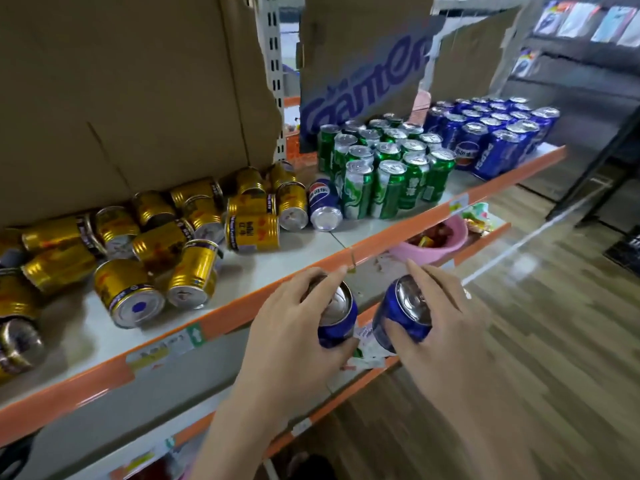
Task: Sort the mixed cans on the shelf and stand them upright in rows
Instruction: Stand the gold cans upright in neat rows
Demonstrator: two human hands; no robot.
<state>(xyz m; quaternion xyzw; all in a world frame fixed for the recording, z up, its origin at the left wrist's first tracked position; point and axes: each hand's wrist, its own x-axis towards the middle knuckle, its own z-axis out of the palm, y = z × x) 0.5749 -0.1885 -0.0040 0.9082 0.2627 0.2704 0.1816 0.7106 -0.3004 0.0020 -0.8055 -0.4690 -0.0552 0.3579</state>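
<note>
My left hand (294,327) grips a blue cola can (337,318) in front of the shelf's orange edge. Beside it, my right hand (446,317) grips a second blue cola can (401,315). Both cans are held off the shelf, tops tilted toward me. On the shelf (277,271), several gold cans (194,220) lie jumbled at the left. One blue can (323,206) lies on its side next to upright green cans (388,168). Upright blue cans (491,133) stand in rows at the far right.
Cardboard sheets (121,91) back the shelf, one printed with purple letters (363,95). A pink bowl (436,240) with snacks sits on the lower shelf below. Wood-look floor (519,341) spreads to the right, with dark racks beyond.
</note>
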